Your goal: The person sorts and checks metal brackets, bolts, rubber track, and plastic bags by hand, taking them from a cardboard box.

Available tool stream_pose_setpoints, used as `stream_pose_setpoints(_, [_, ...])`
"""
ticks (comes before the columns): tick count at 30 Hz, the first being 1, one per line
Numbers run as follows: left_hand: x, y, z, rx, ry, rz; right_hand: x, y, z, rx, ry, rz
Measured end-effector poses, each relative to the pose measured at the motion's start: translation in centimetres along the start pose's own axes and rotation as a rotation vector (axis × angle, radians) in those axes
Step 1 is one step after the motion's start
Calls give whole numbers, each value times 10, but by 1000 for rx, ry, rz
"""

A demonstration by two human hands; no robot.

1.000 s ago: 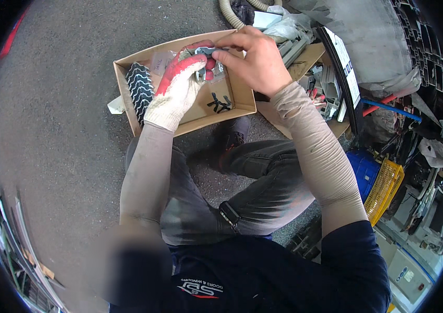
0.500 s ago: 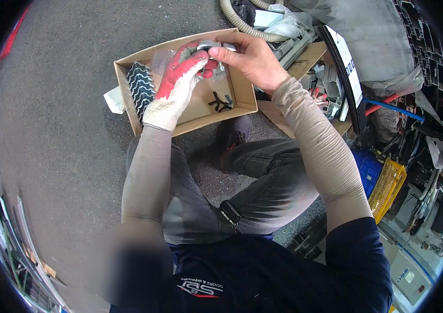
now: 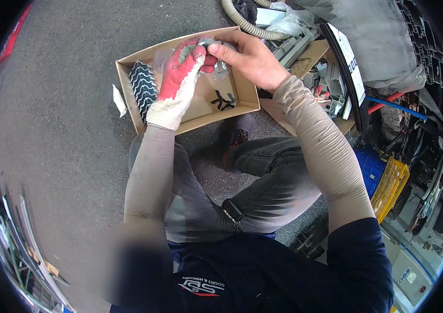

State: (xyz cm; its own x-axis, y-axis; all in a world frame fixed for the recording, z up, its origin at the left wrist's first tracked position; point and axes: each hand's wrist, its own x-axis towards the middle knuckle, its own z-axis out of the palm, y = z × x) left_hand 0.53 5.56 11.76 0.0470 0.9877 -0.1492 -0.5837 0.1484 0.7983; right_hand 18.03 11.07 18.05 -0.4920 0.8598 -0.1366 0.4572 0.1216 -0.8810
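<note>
Both hands meet over the far part of an open cardboard box (image 3: 215, 118). My left hand (image 3: 178, 78), in a red and white work glove, is closed round a small part with a grey, metal-looking surface (image 3: 207, 43); fingers hide most of it. From the right, my bare right hand (image 3: 253, 58) pinches the same part between thumb and fingers. Inside the box, a row of dark pieces with wavy pale edges (image 3: 143, 86) lines the left side. Several small black pieces (image 3: 223, 100) lie loose near its right front. A clear plastic bag (image 3: 221, 72) shows below the hands.
A white scrap (image 3: 119, 100) lies on the dark floor left of the box. Beyond it on the right are a ribbed hose (image 3: 247, 23), a long black-edged panel (image 3: 344, 68) and profile offcuts. A yellow crate (image 3: 390, 185) and blue bin (image 3: 368, 169) stand nearer, on the right.
The hands stay together on the small part, with slight finger movement. The whole view has shifted a little. The white scrap beside the box now looks narrower and turned.
</note>
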Motion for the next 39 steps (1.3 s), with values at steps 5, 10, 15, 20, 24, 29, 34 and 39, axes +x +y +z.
stream_pose_setpoints(5, [-6, 5, -7, 101, -34, -1, 0, -22, 6, -203, -16, 59])
stream_pose_setpoints(10, [-9, 9, 8, 175, -19, -93, -6, -10, 1, -233, 29, 169])
stream_pose_setpoints(15, [-9, 1, -9, -19, -81, -145, -5, -21, 8, -230, 46, 174])
stream_pose_setpoints(20, [-18, 34, -13, 441, 78, 32, 2, -53, 20, -16, 4, 89])
stream_pose_setpoints(24, [-26, 43, -47, 312, 215, -10, 22, -50, 35, -62, -135, -15])
stream_pose_setpoints(29, [-37, 44, -70, 371, 213, 117, 29, -34, 64, -73, -193, -212])
stream_pose_setpoints(34, [-56, 54, -52, 518, 417, 73, 29, -11, 96, -297, 35, -584])
stream_pose_setpoints(39, [-57, 55, -55, 578, 503, 30, 33, 32, 125, -396, 18, -430])
